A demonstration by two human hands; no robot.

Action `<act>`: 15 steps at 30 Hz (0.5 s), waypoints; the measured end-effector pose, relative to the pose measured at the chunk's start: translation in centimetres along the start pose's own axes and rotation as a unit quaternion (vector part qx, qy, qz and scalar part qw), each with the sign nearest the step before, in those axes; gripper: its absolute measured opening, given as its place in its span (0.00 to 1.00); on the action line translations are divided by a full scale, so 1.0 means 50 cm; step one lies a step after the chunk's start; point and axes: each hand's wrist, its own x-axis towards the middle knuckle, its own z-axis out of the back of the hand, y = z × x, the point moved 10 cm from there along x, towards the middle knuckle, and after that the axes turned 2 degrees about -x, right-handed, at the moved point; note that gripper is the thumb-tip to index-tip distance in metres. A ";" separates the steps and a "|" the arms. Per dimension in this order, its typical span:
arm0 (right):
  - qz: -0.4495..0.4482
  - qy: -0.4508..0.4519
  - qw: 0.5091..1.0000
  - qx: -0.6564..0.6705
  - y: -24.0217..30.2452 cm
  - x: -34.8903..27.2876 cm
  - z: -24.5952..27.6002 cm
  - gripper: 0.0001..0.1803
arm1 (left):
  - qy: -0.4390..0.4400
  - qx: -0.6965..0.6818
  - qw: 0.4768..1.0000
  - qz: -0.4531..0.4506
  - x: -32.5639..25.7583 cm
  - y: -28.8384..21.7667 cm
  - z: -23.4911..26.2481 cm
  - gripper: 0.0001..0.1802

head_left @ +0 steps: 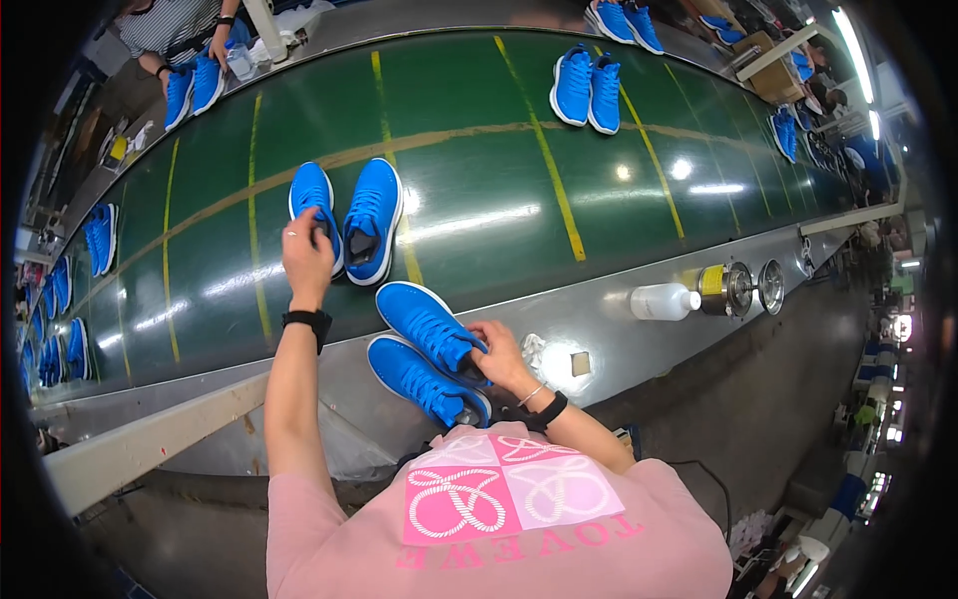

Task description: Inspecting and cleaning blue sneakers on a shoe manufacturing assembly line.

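Two pairs of blue sneakers with white soles are at my hands. My left hand point(307, 252) grips the heel opening of the left sneaker point(311, 190) of a pair on the green belt, its fingers partly inside the collar. Beside it stands the matching right sneaker point(372, 205), untouched. Nearer to me, my right hand point(502, 357) holds the collar of another blue sneaker point(424, 317), thumb and fingers at the heel end. Its mate, a lower blue sneaker point(414, 377), rests on the metal ledge close to my shirt, with its toe to the left.
The green conveyor belt point(469, 180) has yellow cross lines. Along the near metal ledge point(599, 339) are a white bottle point(664, 301) and a round metal can point(725, 290). More sneakers point(586, 88) stand farther along. Across the belt, another person's hands hold a pair point(195, 88).
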 end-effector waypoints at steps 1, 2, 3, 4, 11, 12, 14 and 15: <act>0.000 -0.005 1.000 0.000 -0.002 -0.001 0.005 0.21 | 0.034 0.027 0.997 -0.066 -0.013 -0.060 -0.016 0.21; 0.001 -0.010 1.000 0.001 -0.004 -0.002 0.011 0.21 | 0.067 0.053 0.987 -0.133 -0.032 -0.123 -0.033 0.21; -0.001 -0.011 1.000 -0.001 -0.006 -0.002 0.009 0.21 | 0.129 0.031 0.986 -0.103 -0.054 -0.117 -0.052 0.23; 0.000 -0.008 1.000 -0.002 -0.007 -0.001 0.007 0.21 | 0.190 0.007 0.979 -0.073 -0.074 -0.111 -0.073 0.24; 0.010 -0.007 1.000 -0.017 -0.005 0.000 0.002 0.21 | 0.212 0.119 0.961 -0.128 -0.116 -0.076 -0.104 0.23; 0.009 -0.008 1.000 -0.017 -0.010 0.004 0.003 0.21 | 0.203 0.125 0.967 -0.090 -0.113 -0.063 -0.103 0.22; 0.002 0.023 1.000 -0.011 -0.022 0.018 -0.009 0.21 | 0.160 0.136 0.976 -0.058 -0.113 -0.054 -0.091 0.21; 0.001 0.027 1.000 -0.010 -0.022 0.020 -0.012 0.21 | 0.163 0.159 0.974 -0.008 -0.113 -0.034 -0.086 0.21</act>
